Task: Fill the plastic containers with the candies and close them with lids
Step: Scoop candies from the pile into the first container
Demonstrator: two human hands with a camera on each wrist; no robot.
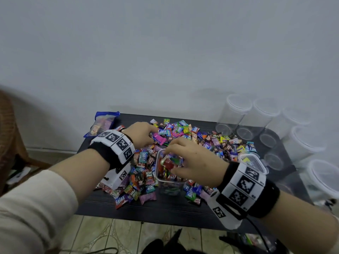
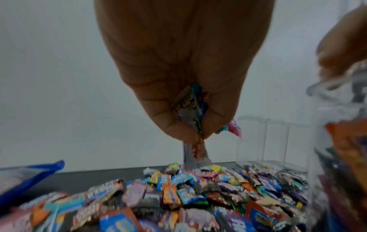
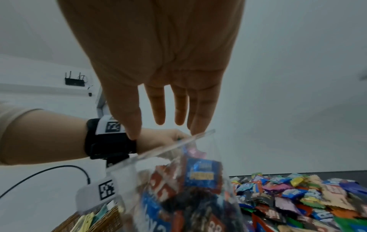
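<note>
A clear plastic container (image 1: 159,182), nearly full of wrapped candies, stands at the front middle of the black table (image 1: 165,209) amid a wide candy pile (image 1: 211,142). My right hand (image 1: 185,158) hovers over the container's mouth with fingers straight and spread; the right wrist view shows this hand (image 3: 172,109) empty above the container rim (image 3: 168,149). My left hand (image 1: 142,133) is over the pile behind the container, and in the left wrist view this hand (image 2: 190,113) grips a bunch of candies (image 2: 193,108) in curled fingers, lifted off the candy pile (image 2: 198,193).
Several empty clear containers (image 1: 233,114) with lids stand in rows along the table's right side. A lid (image 1: 254,162) lies just right of the filled container. A blue candy bag (image 1: 102,123) lies at the back left. A wicker chair (image 1: 11,136) stands left of the table.
</note>
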